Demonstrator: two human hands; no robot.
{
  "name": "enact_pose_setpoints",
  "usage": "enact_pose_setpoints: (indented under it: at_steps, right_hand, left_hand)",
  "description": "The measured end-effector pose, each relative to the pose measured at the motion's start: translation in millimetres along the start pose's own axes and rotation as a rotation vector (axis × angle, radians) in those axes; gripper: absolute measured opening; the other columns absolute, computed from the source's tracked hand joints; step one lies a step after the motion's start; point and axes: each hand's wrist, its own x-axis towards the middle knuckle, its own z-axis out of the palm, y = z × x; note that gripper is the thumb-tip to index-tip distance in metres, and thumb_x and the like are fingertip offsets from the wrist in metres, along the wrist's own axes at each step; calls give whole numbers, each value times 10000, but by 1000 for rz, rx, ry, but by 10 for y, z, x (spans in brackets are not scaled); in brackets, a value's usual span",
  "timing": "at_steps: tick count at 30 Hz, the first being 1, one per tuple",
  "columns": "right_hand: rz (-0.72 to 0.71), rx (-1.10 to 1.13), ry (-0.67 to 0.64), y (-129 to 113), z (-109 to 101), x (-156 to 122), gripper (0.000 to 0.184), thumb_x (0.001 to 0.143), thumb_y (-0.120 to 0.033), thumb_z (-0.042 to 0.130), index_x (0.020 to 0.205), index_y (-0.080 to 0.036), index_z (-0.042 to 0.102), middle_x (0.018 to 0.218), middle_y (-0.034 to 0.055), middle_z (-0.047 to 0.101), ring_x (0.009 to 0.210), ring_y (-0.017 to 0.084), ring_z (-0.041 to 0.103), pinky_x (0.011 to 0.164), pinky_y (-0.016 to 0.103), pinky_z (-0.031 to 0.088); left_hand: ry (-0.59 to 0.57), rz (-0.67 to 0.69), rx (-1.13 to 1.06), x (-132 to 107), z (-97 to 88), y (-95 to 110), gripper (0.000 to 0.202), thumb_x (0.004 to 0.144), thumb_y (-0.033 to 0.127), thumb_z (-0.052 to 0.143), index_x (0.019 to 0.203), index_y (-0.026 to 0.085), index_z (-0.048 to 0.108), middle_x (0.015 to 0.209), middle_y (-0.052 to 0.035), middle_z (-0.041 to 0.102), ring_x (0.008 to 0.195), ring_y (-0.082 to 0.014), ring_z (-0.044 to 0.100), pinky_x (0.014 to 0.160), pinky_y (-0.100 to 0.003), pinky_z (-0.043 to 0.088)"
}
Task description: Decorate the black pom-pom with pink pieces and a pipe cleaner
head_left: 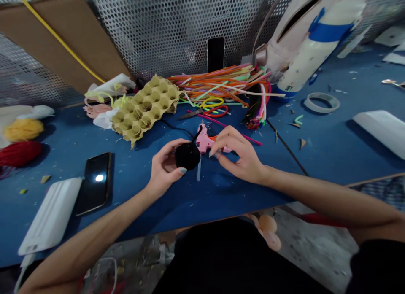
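A round, fuzzy black ball (pixel 187 156) sits in my left hand (pixel 164 165), gripped between the fingers and thumb, with a short black stem sticking up from it. My right hand (pixel 238 155) is just to the right, thumb and fingertips pinched together; whatever may be between them is too small to make out. Behind and between the hands lies a pink glue gun (pixel 204 138) on the blue table, partly hidden by the right fingers. Below it a thin clear glue stick (pixel 199 169) shows beside the ball.
Behind the hands lie an egg carton (pixel 148 106), scissors (pixel 191 114) and a heap of colored pipe cleaners (pixel 218 83). A phone (pixel 95 182) and white power bank (pixel 52 216) lie left. A tape roll (pixel 322 103) and white box (pixel 382 129) are right.
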Motion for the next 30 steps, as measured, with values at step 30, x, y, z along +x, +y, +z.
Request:
enact_pose_setpoints:
  at_steps: [30]
  right_hand:
    - [39,-240,131,26,-373,227,165,1046,-229,557,974,-228,705,921,37,767,837,178,709,771,344,561]
  left_hand:
    - [131,42,119,64,-11,-20,623,768,390,937,1324,232,704,1255,-93,730,1150,-246,734,992,-346,631]
